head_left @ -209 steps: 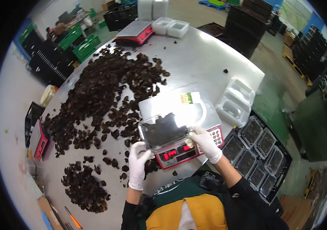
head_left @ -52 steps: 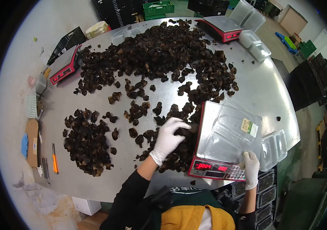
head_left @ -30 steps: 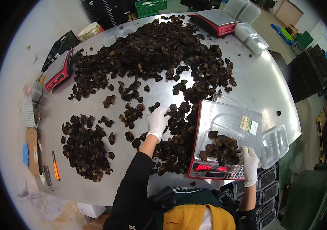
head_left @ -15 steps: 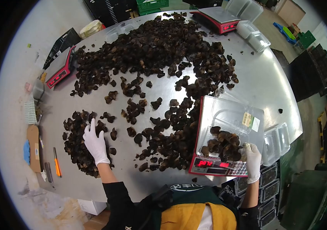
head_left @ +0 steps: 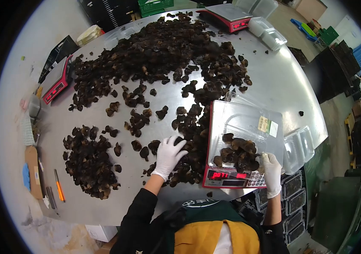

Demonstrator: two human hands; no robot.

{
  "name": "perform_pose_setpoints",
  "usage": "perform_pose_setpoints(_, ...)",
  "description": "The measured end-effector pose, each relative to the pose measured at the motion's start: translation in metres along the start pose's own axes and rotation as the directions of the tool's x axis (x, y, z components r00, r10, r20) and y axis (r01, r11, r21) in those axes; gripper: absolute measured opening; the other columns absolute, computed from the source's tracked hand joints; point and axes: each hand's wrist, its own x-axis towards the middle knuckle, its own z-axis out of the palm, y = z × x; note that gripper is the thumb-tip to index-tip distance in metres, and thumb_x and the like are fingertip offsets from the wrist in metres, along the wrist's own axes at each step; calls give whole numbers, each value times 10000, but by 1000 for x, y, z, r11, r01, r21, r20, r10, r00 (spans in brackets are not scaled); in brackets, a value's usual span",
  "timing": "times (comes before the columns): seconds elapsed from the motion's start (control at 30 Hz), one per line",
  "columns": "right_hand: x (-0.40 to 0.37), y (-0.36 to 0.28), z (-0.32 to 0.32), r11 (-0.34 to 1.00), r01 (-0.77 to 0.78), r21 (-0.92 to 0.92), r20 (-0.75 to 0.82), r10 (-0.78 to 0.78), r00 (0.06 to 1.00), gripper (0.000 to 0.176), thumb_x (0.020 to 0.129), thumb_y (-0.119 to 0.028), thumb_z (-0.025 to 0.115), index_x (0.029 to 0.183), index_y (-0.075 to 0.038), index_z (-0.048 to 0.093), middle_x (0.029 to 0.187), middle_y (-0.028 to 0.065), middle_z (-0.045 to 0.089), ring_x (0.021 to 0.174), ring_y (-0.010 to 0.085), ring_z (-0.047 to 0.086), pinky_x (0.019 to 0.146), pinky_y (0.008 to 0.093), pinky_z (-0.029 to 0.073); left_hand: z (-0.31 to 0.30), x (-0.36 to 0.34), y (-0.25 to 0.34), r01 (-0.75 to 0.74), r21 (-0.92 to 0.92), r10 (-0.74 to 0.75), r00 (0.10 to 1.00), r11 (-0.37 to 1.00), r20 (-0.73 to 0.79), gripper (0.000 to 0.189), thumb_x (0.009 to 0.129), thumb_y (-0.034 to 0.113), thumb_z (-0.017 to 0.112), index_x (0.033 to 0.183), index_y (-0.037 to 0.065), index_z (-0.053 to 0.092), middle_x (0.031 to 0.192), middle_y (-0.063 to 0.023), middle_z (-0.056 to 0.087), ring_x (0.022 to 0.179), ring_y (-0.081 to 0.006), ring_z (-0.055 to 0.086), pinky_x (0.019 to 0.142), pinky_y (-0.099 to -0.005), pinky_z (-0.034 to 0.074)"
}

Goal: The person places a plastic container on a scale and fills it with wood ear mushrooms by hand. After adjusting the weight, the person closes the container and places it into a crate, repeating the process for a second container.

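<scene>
My left hand [head_left: 170,157], in a white glove, is over the dark, curled fungus-like pieces [head_left: 193,158] left of the near scale. Its fingers are apart, with a dark piece by the fingertips. My right hand [head_left: 272,174], also gloved, pinches the near right corner of a clear plastic container [head_left: 242,123]. That container lies on the red-edged scale [head_left: 273,144] and holds a clump of dark pieces [head_left: 240,153] at its near end. The scale's red digits are lit. A separate heap [head_left: 89,163] of the same pieces lies to the left.
A large pile [head_left: 159,51] spreads across the back of the metal table [head_left: 282,80]. Two more scales stand at the back right [head_left: 231,17] and far left [head_left: 57,80]. Clear containers [head_left: 299,148] lie at right; an orange cutter [head_left: 59,186] is at left.
My left hand has moved right, from the left heap to the pieces beside the near scale. My right hand stays at the container's corner. The view has shifted slightly.
</scene>
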Motion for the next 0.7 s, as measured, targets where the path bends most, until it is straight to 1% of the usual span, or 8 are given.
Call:
perform_pose_setpoints(0.07,-1,1,3,1000,3,-7,-4,-3,1000,242,991,-201,544,1060,17,625,816,35,678,548,32,471,496,204,397,6,0,-9,-10,-63,-1,987,998,-158,269,776,174,719,1035,115,678,1049,-99,607,929,-278,605,764,-351,513)
perform_pose_setpoints(0.2,-1,7,5,1000,0,5,-1,0,1000,248,990,-213,546,1074,6,625,827,31,679,543,32,468,491,207,396,5,13,-26,29,-439,-126,973,898,-193,187,768,45,677,954,61,686,955,-112,643,876,-273,650,779,-340,522)
perform_pose_setpoints(0.27,4,14,6,1000,7,-30,-2,-7,1000,252,986,-210,548,1079,11,625,828,34,680,551,36,475,498,212,402,-19,29,-9,80,-502,-203,960,861,-195,201,755,14,670,951,51,693,949,-111,651,876,-248,658,794,-331,521)
perform_pose_setpoints(0.37,3,5,8,1000,-3,-27,9,3,1000,252,984,-206,547,1078,14,628,817,37,675,562,45,487,510,219,410,-68,56,62,-115,-577,-44,966,808,-254,228,772,21,689,996,64,696,980,-91,632,903,-235,639,808,-306,510)
perform_pose_setpoints(0.47,6,6,14,998,50,-30,13,-49,999,249,985,-206,546,1071,11,632,805,37,668,557,50,490,510,224,414,-81,73,124,-465,-313,371,873,828,-316,318,712,87,742,1023,132,693,999,-57,615,914,-234,619,766,-317,521)
perform_pose_setpoints(0.53,8,6,17,997,76,-13,15,-75,997,249,985,-207,544,1067,10,634,798,37,664,556,52,492,510,227,417,-59,83,148,-608,-229,585,794,760,-165,386,725,227,746,1096,168,659,1084,-55,611,985,-262,605,811,-339,504)
perform_pose_setpoints(0.63,8,0,16,988,107,-111,-1,-108,994,252,987,-209,539,1060,12,638,761,26,642,603,50,503,533,239,435,-47,86,158,-686,-103,678,728,720,-102,438,740,316,738,1136,156,642,1129,-80,597,1034,-298,582,869,-383,478)
perform_pose_setpoints(0.7,12,4,16,992,100,-83,-11,-102,995,249,987,-208,541,1056,10,639,753,24,634,604,51,503,534,240,435,-57,87,157,-684,-293,641,729,667,-242,443,753,389,720,1110,134,653,1172,-111,583,1060,-330,564,893,-409,464)
